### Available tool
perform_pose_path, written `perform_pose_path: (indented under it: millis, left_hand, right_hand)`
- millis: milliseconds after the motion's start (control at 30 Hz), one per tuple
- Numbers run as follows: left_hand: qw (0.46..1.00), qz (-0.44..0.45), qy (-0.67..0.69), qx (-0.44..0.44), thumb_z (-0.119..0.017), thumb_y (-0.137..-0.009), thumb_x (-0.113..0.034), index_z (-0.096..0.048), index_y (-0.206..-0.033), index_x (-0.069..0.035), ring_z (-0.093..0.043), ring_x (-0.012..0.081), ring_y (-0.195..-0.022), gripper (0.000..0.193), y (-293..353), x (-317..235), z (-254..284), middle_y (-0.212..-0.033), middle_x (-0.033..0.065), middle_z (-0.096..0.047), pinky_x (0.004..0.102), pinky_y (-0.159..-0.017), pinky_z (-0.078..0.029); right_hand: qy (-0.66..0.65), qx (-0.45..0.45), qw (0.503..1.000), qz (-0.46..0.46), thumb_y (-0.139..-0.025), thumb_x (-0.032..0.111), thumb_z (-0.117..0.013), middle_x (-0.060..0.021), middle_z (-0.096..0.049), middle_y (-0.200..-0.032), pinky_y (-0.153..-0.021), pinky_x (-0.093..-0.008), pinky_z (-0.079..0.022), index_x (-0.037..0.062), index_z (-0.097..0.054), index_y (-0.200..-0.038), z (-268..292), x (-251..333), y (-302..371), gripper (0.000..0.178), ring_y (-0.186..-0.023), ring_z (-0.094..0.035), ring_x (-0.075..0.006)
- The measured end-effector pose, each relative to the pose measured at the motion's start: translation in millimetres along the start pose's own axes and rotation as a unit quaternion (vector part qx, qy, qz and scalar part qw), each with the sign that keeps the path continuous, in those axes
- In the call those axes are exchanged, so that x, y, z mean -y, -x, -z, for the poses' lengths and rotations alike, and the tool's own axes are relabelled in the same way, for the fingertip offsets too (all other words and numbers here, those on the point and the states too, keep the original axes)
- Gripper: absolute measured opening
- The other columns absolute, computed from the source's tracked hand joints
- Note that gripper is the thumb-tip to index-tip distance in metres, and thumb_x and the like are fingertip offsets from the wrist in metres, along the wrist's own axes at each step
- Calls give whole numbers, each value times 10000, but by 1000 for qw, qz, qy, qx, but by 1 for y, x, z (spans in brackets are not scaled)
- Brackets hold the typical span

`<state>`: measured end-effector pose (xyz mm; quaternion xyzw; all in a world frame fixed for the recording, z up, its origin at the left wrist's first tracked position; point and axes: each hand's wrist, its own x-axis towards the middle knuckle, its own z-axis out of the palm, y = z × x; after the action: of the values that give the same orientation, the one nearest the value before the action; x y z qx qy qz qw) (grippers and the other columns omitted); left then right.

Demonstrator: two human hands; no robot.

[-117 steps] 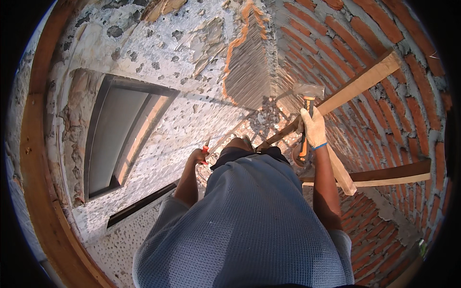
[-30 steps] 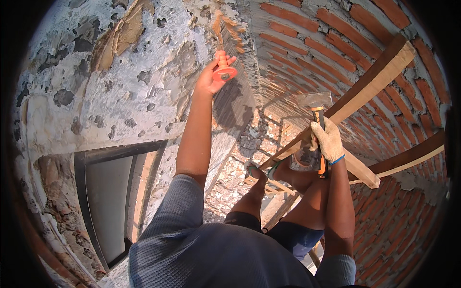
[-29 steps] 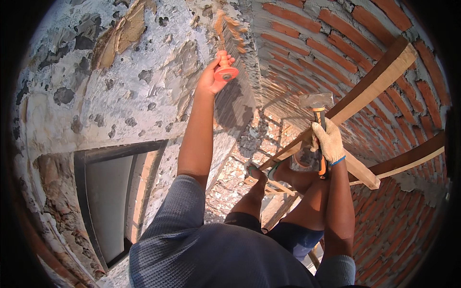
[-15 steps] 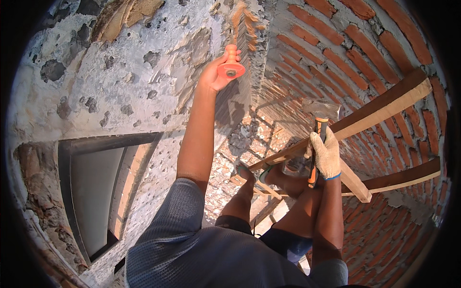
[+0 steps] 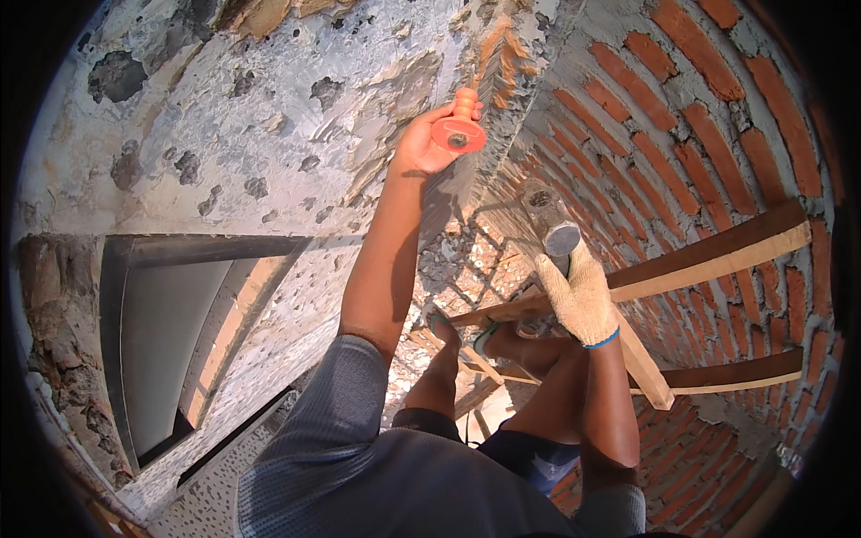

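My bare left hand is closed around a chisel with an orange-red grip and a round hand guard. It is held up close to the chipped edge of the grey plastered wall, where some orange brick shows. I cannot make out the chisel's tip against the wall. Lower and to the right, my right hand wears a cream knit glove with a blue cuff. It grips a club hammer below its thick metal head; glove and head mostly hide the handle. The hammer is apart from the chisel.
A pitted plaster wall rises at left, with a dark-framed opening in it. Bare brickwork curves along the right. Wooden beams cross beside my right arm. Rubble lies below, near my sandalled feet.
The hammer has swung round: its head now points up-left with its round face toward me, and my gloved hand has shifted slightly left. In the picture, the left hand and chisel sit further right.
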<state>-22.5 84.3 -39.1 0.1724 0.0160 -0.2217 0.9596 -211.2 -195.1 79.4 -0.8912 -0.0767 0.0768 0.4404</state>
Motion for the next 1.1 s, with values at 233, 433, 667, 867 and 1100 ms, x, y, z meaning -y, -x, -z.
perform_pose_path:
  millis: [233, 433, 667, 867, 1100]
  left_hand:
    - [985, -127, 87, 83, -612, -1001, -228, -446, -1394, 53, -571, 226, -1082, 511, -22, 38, 14, -1252, 177, -542, 345, -936, -519]
    - [979, -29, 140, 143, -621, -985, -273, -540, -1018, -22, -571, 108, -725, 266, -53, 30, 6, -846, 13, -554, 252, -607, -497]
    - [966, 27, 214, 141, -606, -998, -265, -549, -975, -55, -570, 129, -664, 218, -53, 26, 1, -790, 23, -565, 255, -573, -489]
    - [978, 14, 166, 125, -618, -998, -285, -545, -945, -72, -564, 107, -636, 232, -58, 23, 6, -762, 10, -553, 249, -550, -485]
    - [986, 43, 120, 109, -608, -1005, -315, -550, -923, -68, -563, 136, -623, 267, -64, 12, 5, -768, 27, -570, 270, -558, -499]
  right_hand:
    - [305, 104, 943, 88, -863, 266, -715, -192, -660, -839, -697, -476, -517, 43, -586, -999, 14, 40, -39, 291, -812, -658, -406]
    - [426, 97, 872, 221, -834, 316, -697, -160, -671, -829, -658, -474, -537, 68, -601, -965, 7, 52, -87, 296, -777, -689, -342]
    - [415, 179, 811, 371, -874, 266, -643, -164, -680, -793, -658, -481, -551, 57, -635, -905, -9, 64, -114, 212, -769, -699, -353]
    - [460, 241, 803, 293, -828, 179, -623, -167, -686, -784, -644, -481, -559, 94, -667, -940, -12, 106, -105, 148, -758, -711, -345]
    - [516, 209, 800, 225, -837, 288, -683, -169, -695, -773, -653, -475, -565, 63, -689, -953, 1, 111, -119, 254, -754, -711, -352]
